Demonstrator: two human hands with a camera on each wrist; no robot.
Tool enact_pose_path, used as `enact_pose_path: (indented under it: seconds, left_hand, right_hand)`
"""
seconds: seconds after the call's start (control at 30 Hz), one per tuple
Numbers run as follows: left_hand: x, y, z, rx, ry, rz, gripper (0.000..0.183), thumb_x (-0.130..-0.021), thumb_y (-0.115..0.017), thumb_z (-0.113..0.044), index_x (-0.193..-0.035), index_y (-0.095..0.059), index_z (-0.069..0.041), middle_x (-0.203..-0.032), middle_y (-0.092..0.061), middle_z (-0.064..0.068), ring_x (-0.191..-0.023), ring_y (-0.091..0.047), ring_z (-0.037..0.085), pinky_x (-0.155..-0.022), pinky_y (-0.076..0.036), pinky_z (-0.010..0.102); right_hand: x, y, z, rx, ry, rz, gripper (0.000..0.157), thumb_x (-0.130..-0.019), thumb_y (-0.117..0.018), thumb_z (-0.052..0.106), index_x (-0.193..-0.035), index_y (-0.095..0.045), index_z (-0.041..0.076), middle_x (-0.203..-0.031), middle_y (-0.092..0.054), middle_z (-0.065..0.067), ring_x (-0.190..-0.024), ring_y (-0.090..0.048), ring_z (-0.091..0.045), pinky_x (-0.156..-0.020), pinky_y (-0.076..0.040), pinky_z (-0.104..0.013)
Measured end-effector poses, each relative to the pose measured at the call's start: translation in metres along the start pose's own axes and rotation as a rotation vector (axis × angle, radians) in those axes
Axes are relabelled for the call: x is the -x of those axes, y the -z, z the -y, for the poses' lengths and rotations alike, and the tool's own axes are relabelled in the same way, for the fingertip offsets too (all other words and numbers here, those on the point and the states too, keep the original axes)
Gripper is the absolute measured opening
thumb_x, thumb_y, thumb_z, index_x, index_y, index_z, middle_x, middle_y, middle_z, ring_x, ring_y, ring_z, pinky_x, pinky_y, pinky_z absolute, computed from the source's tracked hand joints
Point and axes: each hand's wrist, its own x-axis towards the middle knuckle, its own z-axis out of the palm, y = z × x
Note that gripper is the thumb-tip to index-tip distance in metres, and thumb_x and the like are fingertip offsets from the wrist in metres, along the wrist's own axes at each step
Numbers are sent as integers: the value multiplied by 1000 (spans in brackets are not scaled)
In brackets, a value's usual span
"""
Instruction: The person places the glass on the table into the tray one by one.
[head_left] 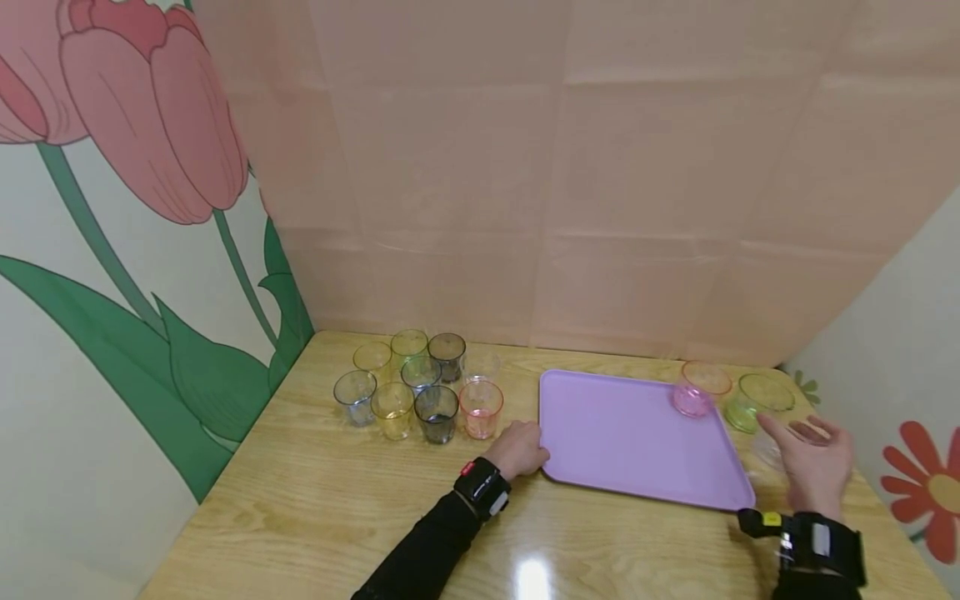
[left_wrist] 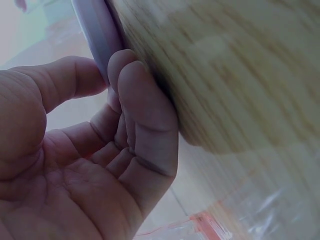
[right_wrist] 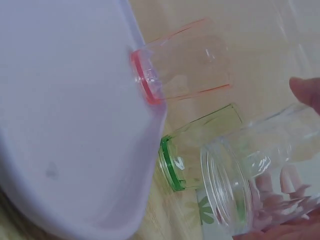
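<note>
My left hand (head_left: 517, 450) pinches the left edge of a purple tray (head_left: 630, 442), thumb on one side of the rim and curled fingers at the other, as the left wrist view shows. At the right, my right hand (head_left: 817, 467) grips a clear drinking glass (right_wrist: 225, 185), its fingers seen through the wall. A pink glass (head_left: 692, 402) stands upright at the tray's far right corner. Just right of that corner, a green glass (head_left: 742, 414) stands on the table, close to the clear one. The tray lies flat.
Several tinted glasses stand grouped left of the tray, among them a red-rimmed glass (head_left: 481, 412), a dark glass (head_left: 437, 421) and a yellow glass (head_left: 393, 417). A pinkish sheet (head_left: 555, 192) hangs behind the wooden table (head_left: 315, 508). Walls flank both sides.
</note>
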Motion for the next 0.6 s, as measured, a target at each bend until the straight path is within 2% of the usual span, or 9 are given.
enact_pose_path:
  seconds: [0.07,0.13,0.33,0.5,0.6]
  left_hand:
    - [0,0,0,3,9,7,27,-85,-67,-16,-62,-53,-13,-58,-47,-2,-48,-46,12,-42,-35,24]
    - [-1,0,0,7,17,11,27,-85,-67,-17,-62,-54,-13,-58,-47,-2,-48,-46,12,-42,-35,24]
    - [-1,0,1,9,14,4,27,-85,-68,-17,-62,-53,-13,-57,-47,-3,-48,-46,12,-42,-35,24]
    - [-1,0,1,15,6,-4,29,-85,-68,-17,-61,-52,-13,-56,-45,-3,-47,-45,12,-42,-34,24]
    - [0,0,0,22,10,3,30,-85,-68,-16,-60,-52,-13,-55,-44,-4,-46,-44,12,-41,-33,24]
  right_hand:
    - [1,0,-1,-48,14,45,94,-65,-92,26,-140,-37,31,-111,-51,20,-111,-47,0,-71,-40,-9]
    - [1,0,-2,-84,43,113,87,-68,-91,19,-137,-39,29,-108,-54,18,-106,-50,0,-63,-42,-7]
    - [4,-2,-5,-194,150,280,62,-75,-83,2,-124,-49,18,-97,-63,13,-86,-58,2,-64,-49,-10]
    - [8,-6,-9,-231,179,377,64,-80,-77,0,-130,-42,20,-104,-62,10,-90,-59,2,-67,-50,-11]
    - [10,-10,-12,-217,206,430,67,-82,-75,0,-135,-39,20,-109,-60,8,-94,-59,2,-70,-51,-11]
